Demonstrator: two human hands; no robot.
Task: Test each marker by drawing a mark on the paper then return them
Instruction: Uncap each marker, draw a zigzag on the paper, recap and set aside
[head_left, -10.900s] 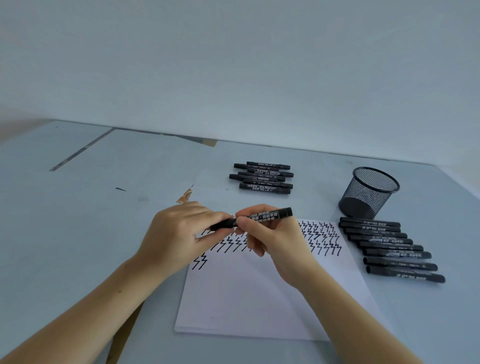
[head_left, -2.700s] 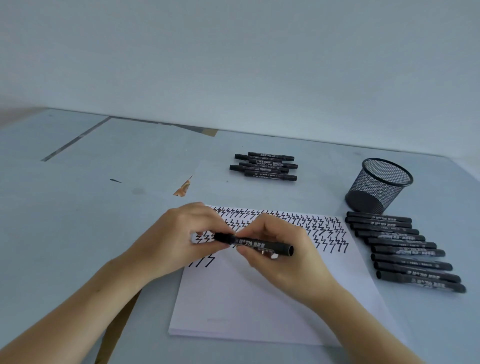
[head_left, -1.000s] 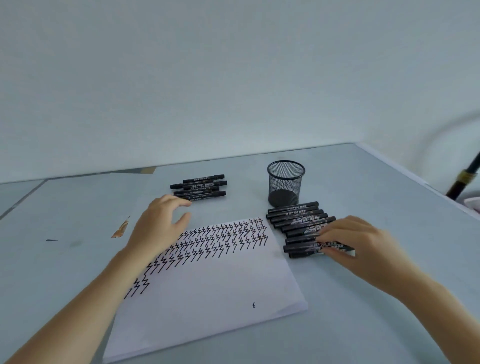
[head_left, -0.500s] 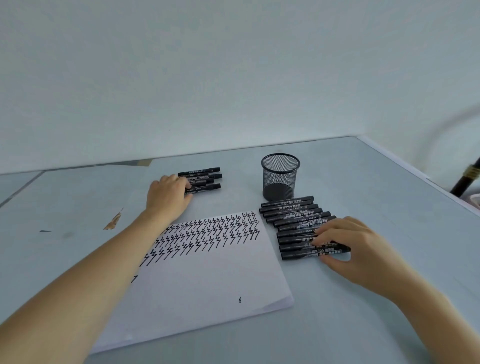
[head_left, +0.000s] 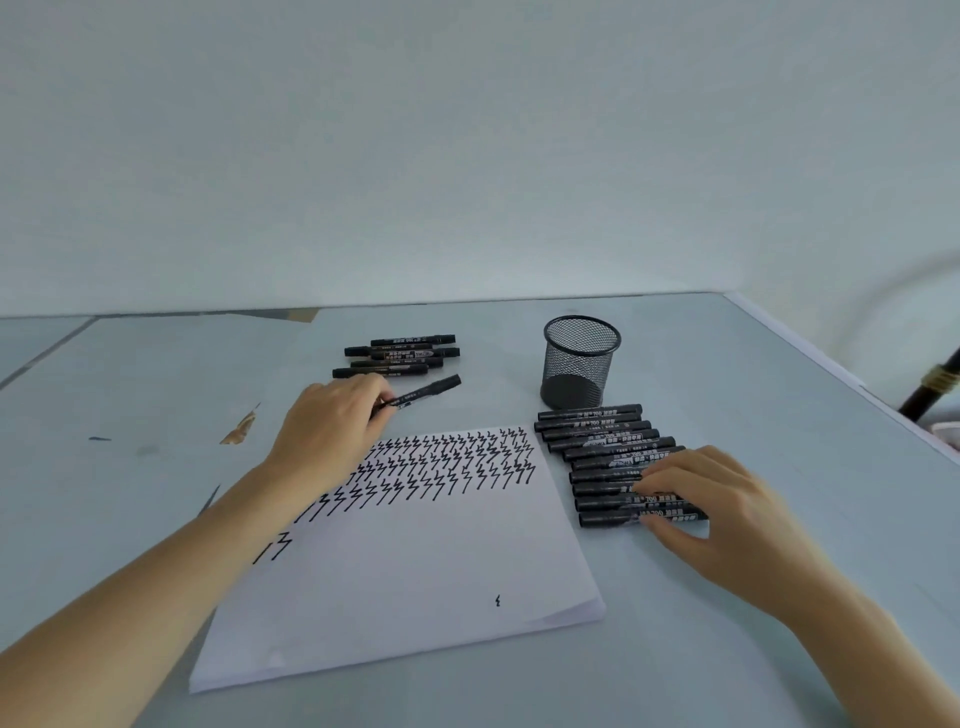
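Note:
My left hand (head_left: 332, 426) holds a black marker (head_left: 426, 394) by one end, lifted just in front of a small group of black markers (head_left: 400, 354) at the back of the table. A white sheet of paper (head_left: 415, 566) with rows of black zigzag marks lies in the middle. To its right is a long row of several black markers (head_left: 602, 452). My right hand (head_left: 717, 509) rests on the nearest markers of that row, fingers spread flat over them, gripping none that I can see.
A black mesh pen cup (head_left: 581, 364) stands behind the right-hand row. The grey table's right edge (head_left: 831, 374) runs diagonally. A dark pole with a gold band (head_left: 935, 389) stands beyond it. A brown scuff (head_left: 241, 428) marks the tabletop at left.
My left hand has taken one marker from the back group and pulled it toward the paper. My right hand has stayed on the near end of the right-hand row.

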